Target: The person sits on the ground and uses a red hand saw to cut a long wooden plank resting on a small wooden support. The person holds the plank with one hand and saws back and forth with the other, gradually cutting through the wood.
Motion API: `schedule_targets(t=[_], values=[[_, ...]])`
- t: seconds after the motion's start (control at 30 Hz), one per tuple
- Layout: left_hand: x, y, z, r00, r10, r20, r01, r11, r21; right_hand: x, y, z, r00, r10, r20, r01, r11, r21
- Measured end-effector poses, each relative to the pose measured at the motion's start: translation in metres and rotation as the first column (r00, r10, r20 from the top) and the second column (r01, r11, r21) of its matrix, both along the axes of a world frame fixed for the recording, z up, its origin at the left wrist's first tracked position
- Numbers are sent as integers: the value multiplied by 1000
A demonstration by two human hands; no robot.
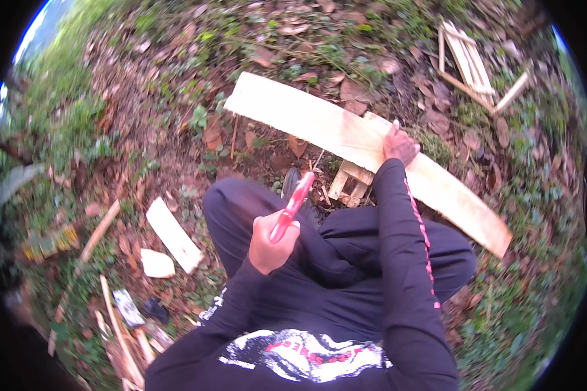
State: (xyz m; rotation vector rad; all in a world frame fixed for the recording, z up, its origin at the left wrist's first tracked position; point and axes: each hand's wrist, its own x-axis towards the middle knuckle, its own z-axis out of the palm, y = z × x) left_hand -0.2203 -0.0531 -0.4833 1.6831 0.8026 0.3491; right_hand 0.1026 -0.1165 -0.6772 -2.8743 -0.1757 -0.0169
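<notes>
A long pale wooden board (293, 114) lies slantwise in front of my crossed legs, from upper left to lower right. My right hand (401, 144) grips it near its middle, fingers over the surface. Closed round a red tool handle (299, 201), my left hand (274, 242) is raised over my lap, apart from the board. A thin line runs from the handle's far end toward the board; the tool's kind cannot be made out. Under the board's near edge sits a small structure of wooden pieces (351, 184), partly covered by the board.
A wooden frame of thin slats (469, 65) lies at the far right. On the left are a flat wood piece (174, 234), a smaller offcut (157, 263) and a long stick (98, 231). Several strips (120, 332) lie lower left. Leaves and grass cover the ground.
</notes>
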Motion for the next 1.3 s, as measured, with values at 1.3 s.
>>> schedule_targets(t=[1.3], values=[[127, -54, -48, 986, 164, 32, -160, 982, -104, 85, -38, -13, 999, 46, -25, -41, 989, 145]])
